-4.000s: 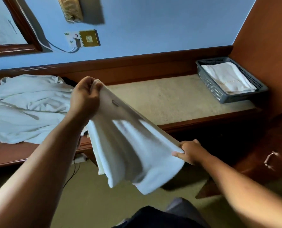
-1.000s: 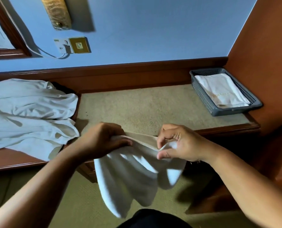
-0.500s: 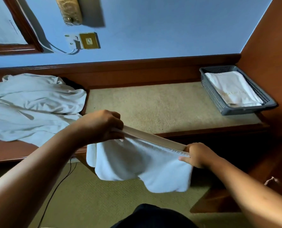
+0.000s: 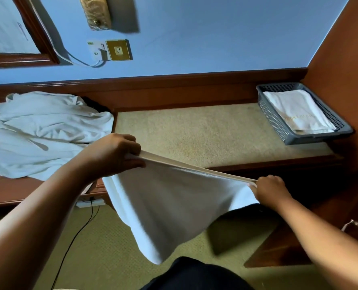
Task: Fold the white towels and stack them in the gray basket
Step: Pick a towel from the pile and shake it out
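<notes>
A white towel (image 4: 169,206) hangs folded in the air in front of the bench, its top edge pulled taut between my hands. My left hand (image 4: 113,155) grips the left end of that edge. My right hand (image 4: 270,189) pinches the right end, lower and closer to me. The gray basket (image 4: 278,124) sits at the right end of the carpeted bench top (image 4: 195,132), with a folded white towel (image 4: 297,109) lying flat inside it. A heap of unfolded white towels (image 4: 40,130) lies on the wooden surface at the left.
A wooden cabinet wall (image 4: 345,70) rises just right of the basket. A wooden drawer unit with a metal handle (image 4: 349,225) stands at the lower right. A wall socket with a white cable (image 4: 111,51) is on the blue wall. A black cord (image 4: 75,237) runs across the floor.
My hands have moved apart since a second ago, drawing the towel's top edge straight and taut. The hanging part has swung out and spread wider than half a second ago.
</notes>
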`<state>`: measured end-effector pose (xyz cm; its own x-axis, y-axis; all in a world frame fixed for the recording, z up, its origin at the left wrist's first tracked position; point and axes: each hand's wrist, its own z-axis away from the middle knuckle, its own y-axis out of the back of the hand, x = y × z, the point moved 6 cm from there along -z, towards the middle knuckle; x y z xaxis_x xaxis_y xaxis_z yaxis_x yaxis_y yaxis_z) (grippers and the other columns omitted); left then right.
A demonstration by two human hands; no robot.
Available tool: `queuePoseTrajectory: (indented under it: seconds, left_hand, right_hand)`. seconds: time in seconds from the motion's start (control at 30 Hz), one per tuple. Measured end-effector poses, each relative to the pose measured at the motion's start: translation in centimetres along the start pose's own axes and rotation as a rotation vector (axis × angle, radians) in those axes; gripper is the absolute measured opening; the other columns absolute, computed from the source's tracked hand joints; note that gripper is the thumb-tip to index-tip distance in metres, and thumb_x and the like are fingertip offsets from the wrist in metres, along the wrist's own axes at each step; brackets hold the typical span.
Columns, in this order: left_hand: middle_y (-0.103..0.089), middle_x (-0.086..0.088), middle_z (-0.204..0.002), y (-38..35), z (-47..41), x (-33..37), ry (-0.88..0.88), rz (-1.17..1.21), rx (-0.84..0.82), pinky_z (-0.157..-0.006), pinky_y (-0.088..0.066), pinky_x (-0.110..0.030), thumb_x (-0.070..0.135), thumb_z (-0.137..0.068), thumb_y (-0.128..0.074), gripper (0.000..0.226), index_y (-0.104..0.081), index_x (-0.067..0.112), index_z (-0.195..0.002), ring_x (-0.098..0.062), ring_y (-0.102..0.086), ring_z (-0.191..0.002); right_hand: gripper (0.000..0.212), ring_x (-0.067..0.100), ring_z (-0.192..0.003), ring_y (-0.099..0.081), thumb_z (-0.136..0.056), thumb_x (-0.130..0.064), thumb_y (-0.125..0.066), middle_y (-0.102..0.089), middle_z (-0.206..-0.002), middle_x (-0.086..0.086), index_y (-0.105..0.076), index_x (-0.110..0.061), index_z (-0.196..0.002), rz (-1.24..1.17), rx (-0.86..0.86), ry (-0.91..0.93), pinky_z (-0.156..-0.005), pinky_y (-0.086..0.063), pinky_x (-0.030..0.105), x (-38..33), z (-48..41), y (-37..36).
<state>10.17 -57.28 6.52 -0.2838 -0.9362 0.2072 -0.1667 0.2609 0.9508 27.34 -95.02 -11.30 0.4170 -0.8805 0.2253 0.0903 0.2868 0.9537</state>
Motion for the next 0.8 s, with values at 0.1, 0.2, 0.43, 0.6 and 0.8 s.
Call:
queuePoseTrajectory:
  seconds: [0.1,0.2,0.43,0.6,0.8]
  left_hand:
    - [-0.054,0.006,-0.073,0.2,0.5,0.1,0.003,-0.013,-0.024,-0.052,-0.036,-0.020,0.035,-0.078,-0.084,0.026,-0.066,0.017,-0.072,-0.014,-0.054,-0.059]
    - [-0.056,0.005,-0.075,0.5,1.2,-0.8,0.055,-0.003,-0.019,-0.053,-0.038,-0.023,0.033,-0.077,-0.085,0.024,-0.067,0.017,-0.075,-0.017,-0.055,-0.061]
    - [-0.061,-0.006,-0.095,-2.9,6.1,-7.2,0.433,-0.043,-0.067,-0.067,-0.044,-0.036,0.016,-0.082,-0.080,0.044,-0.052,0.013,-0.116,-0.032,-0.060,-0.079]
    - [-0.056,-0.011,-0.097,-8.2,13.9,-12.9,0.833,-0.110,-0.170,-0.075,-0.050,-0.042,0.009,-0.092,-0.055,0.012,-0.062,0.011,-0.101,-0.035,-0.061,-0.091]
    - [-0.063,-0.007,-0.082,-11.8,17.5,-13.6,1.283,0.139,-0.023,-0.062,-0.052,-0.039,0.001,-0.081,-0.060,0.024,-0.055,0.018,-0.097,-0.032,-0.066,-0.073]
  right_hand:
    - [0.043,0.028,-0.105,-0.064,-0.099,-0.049,-0.049,-0.071,-0.105,0.006,-0.072,-0.013,-0.100,-0.145,-0.026,-0.006,-0.088,-0.045,0.033,-0.5,0.4,-1.0]
    - [0.036,0.031,-0.083,-0.067,-0.090,-0.043,-0.068,-0.070,-0.080,0.010,-0.074,-0.010,-0.078,-0.452,0.048,-0.114,-0.062,-0.037,0.030,-0.6,0.6,-0.9]
    - [0.038,0.025,-0.061,-0.048,-0.079,-0.017,-0.076,-0.047,-0.058,0.005,-0.043,-0.013,-0.060,-1.005,0.426,-0.485,-0.056,-0.035,0.032,1.2,0.4,3.3]
    - [0.031,0.021,-0.088,-0.059,-0.086,0.001,-0.063,-0.063,-0.102,0.009,-0.060,-0.004,-0.116,-1.551,0.698,-0.769,-0.069,-0.047,0.019,1.2,0.0,5.0]
    - [0.042,0.030,-0.116,-0.061,-0.096,-0.019,-0.049,-0.059,-0.134,0.008,-0.052,-0.016,-0.138,-2.015,0.176,-0.956,-0.088,-0.056,0.051,-1.0,-1.2,1.0]
